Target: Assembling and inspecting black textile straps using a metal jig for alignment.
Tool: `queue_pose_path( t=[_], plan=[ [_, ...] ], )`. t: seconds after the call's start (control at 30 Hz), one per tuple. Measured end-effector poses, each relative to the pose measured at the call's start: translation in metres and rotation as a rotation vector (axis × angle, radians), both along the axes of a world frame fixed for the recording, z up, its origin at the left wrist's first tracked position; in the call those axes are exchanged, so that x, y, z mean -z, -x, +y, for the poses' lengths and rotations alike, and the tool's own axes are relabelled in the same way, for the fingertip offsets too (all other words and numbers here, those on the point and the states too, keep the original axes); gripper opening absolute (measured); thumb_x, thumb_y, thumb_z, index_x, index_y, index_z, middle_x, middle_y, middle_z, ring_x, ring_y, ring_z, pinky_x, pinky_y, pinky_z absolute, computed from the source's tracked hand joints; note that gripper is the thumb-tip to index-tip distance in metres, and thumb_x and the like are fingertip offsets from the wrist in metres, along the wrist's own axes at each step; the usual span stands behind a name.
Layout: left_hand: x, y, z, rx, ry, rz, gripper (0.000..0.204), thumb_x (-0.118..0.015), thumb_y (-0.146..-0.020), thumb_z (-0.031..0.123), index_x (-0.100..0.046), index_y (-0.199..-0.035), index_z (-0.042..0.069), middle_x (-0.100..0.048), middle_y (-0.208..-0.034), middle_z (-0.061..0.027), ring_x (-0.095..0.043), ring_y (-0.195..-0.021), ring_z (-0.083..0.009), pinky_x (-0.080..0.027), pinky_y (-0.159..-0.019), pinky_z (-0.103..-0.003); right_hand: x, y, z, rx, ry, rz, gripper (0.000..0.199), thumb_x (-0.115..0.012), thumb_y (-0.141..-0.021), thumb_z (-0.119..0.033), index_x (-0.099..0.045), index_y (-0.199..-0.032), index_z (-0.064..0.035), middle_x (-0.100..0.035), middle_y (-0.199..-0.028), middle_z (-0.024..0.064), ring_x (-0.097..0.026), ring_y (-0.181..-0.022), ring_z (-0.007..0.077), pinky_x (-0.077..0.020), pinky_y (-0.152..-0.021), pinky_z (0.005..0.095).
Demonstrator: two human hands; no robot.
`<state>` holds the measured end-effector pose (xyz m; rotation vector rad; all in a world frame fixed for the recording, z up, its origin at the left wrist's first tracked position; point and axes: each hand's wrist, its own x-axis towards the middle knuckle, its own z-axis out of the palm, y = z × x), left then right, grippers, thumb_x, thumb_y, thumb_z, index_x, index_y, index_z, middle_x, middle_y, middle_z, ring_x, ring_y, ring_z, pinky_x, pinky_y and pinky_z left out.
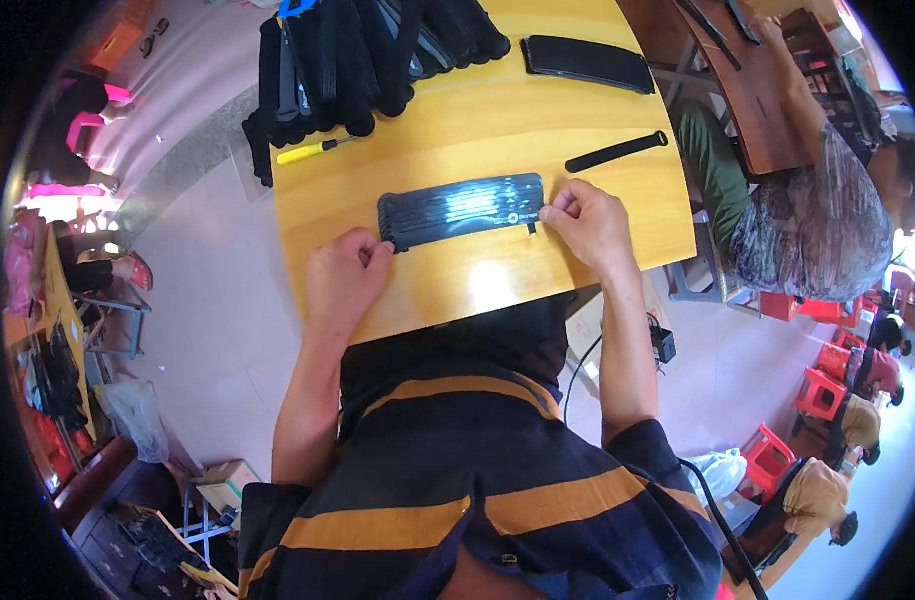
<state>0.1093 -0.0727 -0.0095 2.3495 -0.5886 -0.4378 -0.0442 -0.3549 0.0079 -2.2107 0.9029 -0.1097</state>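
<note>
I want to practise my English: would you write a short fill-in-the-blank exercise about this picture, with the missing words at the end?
1. The right hand is at the ____ end of the shiny black panel.
2. The black strap lies nearer to this hand than to the ____ hand.
3. The small tool on the table has a black and ____ handle.

Missing words: right; left; yellow.

pale round mark with lettering on dark ribbed pad, near right end; too small to read.
</note>
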Motion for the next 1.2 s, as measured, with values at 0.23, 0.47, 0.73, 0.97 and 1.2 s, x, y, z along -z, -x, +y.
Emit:
queue_pose_path(
  t=[0.23,0.47,0.73,0.97,1.2],
  plan=[
    [-0.022,0.011,-0.005,-0.015,0.265,-0.220,0.010,-0.071,-0.089,0.012,-0.066,-0.088,0.003,-0.068,-0.075,-0.0123,-0.068,-0.066,-0.0299,-0.053,-0.061,-0.039,-0.006,-0.015,0.023,-0.068,0.508,-0.446,0.016,-0.069,-0.089,-0.007,-0.065,-0.104,-0.0023,-0.068,-0.094,0.0154,-0.067,-0.086,0.0336,-0.0541,-0.077,0.0418],
    [0.007,-0.011,-0.064,0.315,0.262,-0.630,0.011,-0.069,-0.087,0.010,-0.063,-0.096,0.010,-0.064,-0.085,-0.0091,-0.066,-0.082,-0.0294,-0.053,-0.068,-0.044,0.021,-0.084,0.077,-0.192,0.604,-0.373,0.050,-0.066,-0.091,-0.015,-0.051,-0.137,-0.0041,-0.046,-0.145,0.0231,-0.040,-0.138,0.0439,-0.0319,-0.111,0.0671],
    [0.025,-0.018,-0.070,0.365,0.176,-0.711,0.019,-0.070,-0.084,0.008,-0.065,-0.101,0.011,-0.062,-0.084,-0.0089,-0.063,-0.079,-0.0306,-0.051,-0.067,-0.045,0.055,-0.092,0.067,-0.169,0.673,-0.221,0.060,-0.062,-0.096,-0.026,-0.043,-0.150,-0.0083,-0.035,-0.157,0.0243,-0.028,-0.147,0.0463,-0.0221,-0.114,0.0749],
    [0.026,-0.022,-0.069,0.363,0.231,-0.755,0.017,-0.070,-0.083,0.011,-0.064,-0.100,0.011,-0.061,-0.083,-0.0069,-0.063,-0.079,-0.0278,-0.050,-0.069,-0.043,0.050,-0.068,0.029,-0.081,0.760,-0.084,0.056,-0.059,-0.100,-0.026,-0.044,-0.151,-0.0119,-0.039,-0.156,0.0197,-0.031,-0.149,0.0424,-0.0195,-0.117,0.0719],
    [0.019,-0.024,-0.075,0.495,0.130,-0.750,0.019,-0.069,-0.087,0.013,-0.065,-0.104,0.009,-0.063,-0.089,-0.0084,-0.063,-0.085,-0.0300,-0.050,-0.075,-0.045,0.048,-0.061,0.024,-0.083,0.764,-0.079,0.052,-0.059,-0.100,-0.026,-0.046,-0.149,-0.0116,-0.041,-0.153,0.0185,-0.032,-0.148,0.0408,-0.0214,-0.115,0.0727]
  ],
)
